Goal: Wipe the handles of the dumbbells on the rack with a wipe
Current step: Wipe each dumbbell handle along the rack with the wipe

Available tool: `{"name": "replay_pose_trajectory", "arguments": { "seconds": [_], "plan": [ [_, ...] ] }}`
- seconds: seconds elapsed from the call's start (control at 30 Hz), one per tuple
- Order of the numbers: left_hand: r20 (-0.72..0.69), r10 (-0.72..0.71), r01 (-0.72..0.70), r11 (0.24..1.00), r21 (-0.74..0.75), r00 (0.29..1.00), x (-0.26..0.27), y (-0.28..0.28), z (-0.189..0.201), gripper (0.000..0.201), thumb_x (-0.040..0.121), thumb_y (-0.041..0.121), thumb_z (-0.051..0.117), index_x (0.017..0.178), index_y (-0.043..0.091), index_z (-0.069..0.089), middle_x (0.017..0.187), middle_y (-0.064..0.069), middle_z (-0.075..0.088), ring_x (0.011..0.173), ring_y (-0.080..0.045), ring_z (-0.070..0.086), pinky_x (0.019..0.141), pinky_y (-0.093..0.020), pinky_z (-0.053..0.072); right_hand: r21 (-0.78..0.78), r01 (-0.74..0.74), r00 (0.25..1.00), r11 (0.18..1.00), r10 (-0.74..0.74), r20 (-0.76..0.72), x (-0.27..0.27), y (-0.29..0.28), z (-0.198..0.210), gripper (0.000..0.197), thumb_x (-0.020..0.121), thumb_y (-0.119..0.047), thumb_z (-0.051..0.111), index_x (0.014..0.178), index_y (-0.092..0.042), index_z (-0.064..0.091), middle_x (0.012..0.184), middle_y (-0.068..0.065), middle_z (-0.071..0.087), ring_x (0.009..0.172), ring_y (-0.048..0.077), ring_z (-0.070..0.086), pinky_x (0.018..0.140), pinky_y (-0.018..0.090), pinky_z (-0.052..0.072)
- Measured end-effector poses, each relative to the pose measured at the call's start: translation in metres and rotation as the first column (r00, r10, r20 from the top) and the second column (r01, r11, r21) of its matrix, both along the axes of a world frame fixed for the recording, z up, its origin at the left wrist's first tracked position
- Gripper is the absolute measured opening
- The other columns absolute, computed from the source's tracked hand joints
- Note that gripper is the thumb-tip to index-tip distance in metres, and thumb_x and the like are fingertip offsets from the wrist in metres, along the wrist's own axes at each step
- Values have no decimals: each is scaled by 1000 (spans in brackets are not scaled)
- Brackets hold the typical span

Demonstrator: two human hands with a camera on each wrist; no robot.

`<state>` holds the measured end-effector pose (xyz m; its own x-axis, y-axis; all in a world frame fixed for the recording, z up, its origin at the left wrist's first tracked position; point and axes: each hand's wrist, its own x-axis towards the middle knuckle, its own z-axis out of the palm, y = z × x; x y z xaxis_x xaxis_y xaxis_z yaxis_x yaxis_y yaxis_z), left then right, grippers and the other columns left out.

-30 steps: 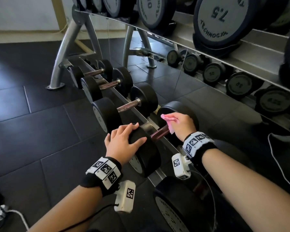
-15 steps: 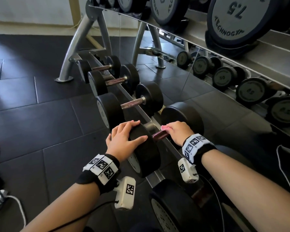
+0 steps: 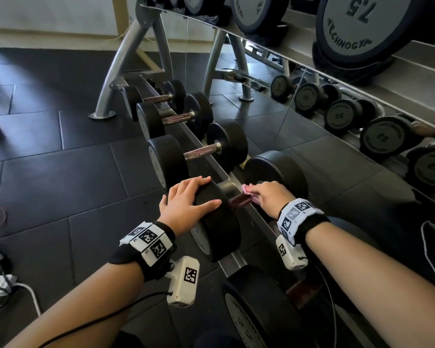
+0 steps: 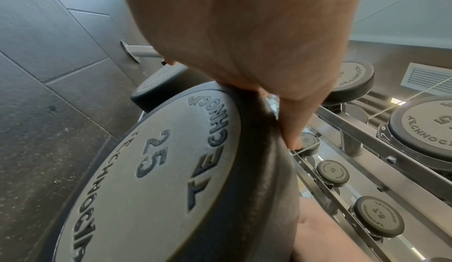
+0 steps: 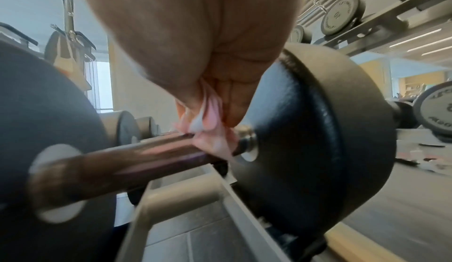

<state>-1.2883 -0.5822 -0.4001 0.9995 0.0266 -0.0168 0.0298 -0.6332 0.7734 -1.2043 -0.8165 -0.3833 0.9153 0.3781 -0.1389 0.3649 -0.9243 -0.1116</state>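
My right hand (image 3: 269,197) has slid the wipe (image 5: 210,131) toward the handle's (image 5: 146,156) far end, fingers pinching it; my left hand (image 3: 186,204) rests flat on the near weight (image 3: 216,222).

Your head view is fairly dim, with soft daylight entering from the upper left of the frame, a pale sheen on the dark floor tiles (image 3: 48,177) there, and heavy wide-angle bending of the rack (image 3: 126,61) toward the edges. In your left wrist view the embossed dumbbell end (image 4: 151,169) is sharp and evenly lit, while the left hand (image 4: 244,34) filling the top is soft and close. Your right wrist view is brightest, backlit by a window at the left, and motion blur smears the handle (image 5: 127,160), the pink wipe (image 5: 210,131) and the right hand (image 5: 195,34).
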Motion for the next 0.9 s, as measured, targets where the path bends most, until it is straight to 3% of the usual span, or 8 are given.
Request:
{"name": "replay_pose_trajectory", "arguments": {
  "seconds": [0.1, 0.17, 0.3, 0.43, 0.6, 0.7, 0.8, 0.9],
  "plan": [
    [1, 1, -1, 1000, -9, 1000, 0, 0, 0, 62, 85, 62, 59, 141, 52, 34, 152, 19, 30, 145, -13, 12, 120, -54, 2, 60, -70, 994, 996, 75, -76, -10, 7, -9, 51, 99, -4, 42, 141, -31, 53, 148, 3, 51, 136, 26, 48, 117, 29, 28],
    [6, 6, -6, 1000, -9, 1000, 0, 0, 0, 62, 86, 61, 59, 141, 51, 34, 152, 19, 30, 145, -13, 13, 120, -55, 2, 104, -163, 974, 981, 176, -140, -21, 17, -13, 61, 98, 2, 40, 151, -26, 40, 160, 2, 34, 146, 22, 33, 120, 23, 11],
    [14, 7, -7, 1000, -4, 1000, -1, -1, 0, 60, 87, 61, 58, 141, 52, 34, 152, 19, 30, 145, -13, 13, 119, -55, 3, 7, -267, 940, 964, 263, -216, -26, 18, -6, 63, 103, -3, 35, 158, -27, 17, 166, 1, 16, 152, 23, 15, 124, 35, 10],
    [9, -1, 1, 1000, -4, 1000, -1, 0, -1, 61, 87, 61, 58, 142, 52, 33, 152, 19, 29, 145, -12, 13, 119, -56, 3, -19, -132, 975, 991, 126, -184, -17, -2, 8, 73, 93, 13, 38, 155, -23, 24, 164, 1, 22, 154, 21, 8, 121, 47, 25],
    [16, 6, -5, 1000, -24, 1000, 0, -1, -2, 61, 87, 60, 60, 141, 52, 34, 152, 20, 30, 145, -12, 13, 119, -56, 4, 39, -57, 980, 998, 63, -191, -21, 0, 1, 62, 103, 0, 35, 158, -12, 10, 167, 7, 7, 154, 21, 3, 122, 32, 10],
    [18, 5, -4, 999, -37, 1000, 0, -2, -2, 60, 87, 59, 60, 141, 52, 35, 151, 20, 31, 144, -12, 13, 119, -56, 4, 138, -151, 959, 979, 179, -217, -36, 11, -8, 73, 98, 8, 37, 159, -21, 11, 167, 5, 10, 154, 20, 7, 125, 33, 6],
    [25, 10, -10, 999, -31, 1000, -1, -3, -3, 59, 87, 58, 60, 140, 53, 35, 150, 20, 31, 144, -13, 14, 119, -56, 6, 85, -207, 942, 975, 222, -252, -38, 15, -13, 78, 98, 4, 38, 158, -33, 6, 168, 3, 3, 154, 21, 1, 119, 30, -1],
    [34, 16, -16, 1000, -20, 999, 0, -2, -3, 59, 87, 59, 60, 140, 53, 35, 150, 21, 32, 144, -13, 15, 119, -55, 7, 18, -94, 971, 995, 96, -220, -22, 5, -8, 67, 103, -12, 39, 149, -54, 16, 167, 2, 7, 152, 31, 11, 119, 49, 22]
  ]
}}
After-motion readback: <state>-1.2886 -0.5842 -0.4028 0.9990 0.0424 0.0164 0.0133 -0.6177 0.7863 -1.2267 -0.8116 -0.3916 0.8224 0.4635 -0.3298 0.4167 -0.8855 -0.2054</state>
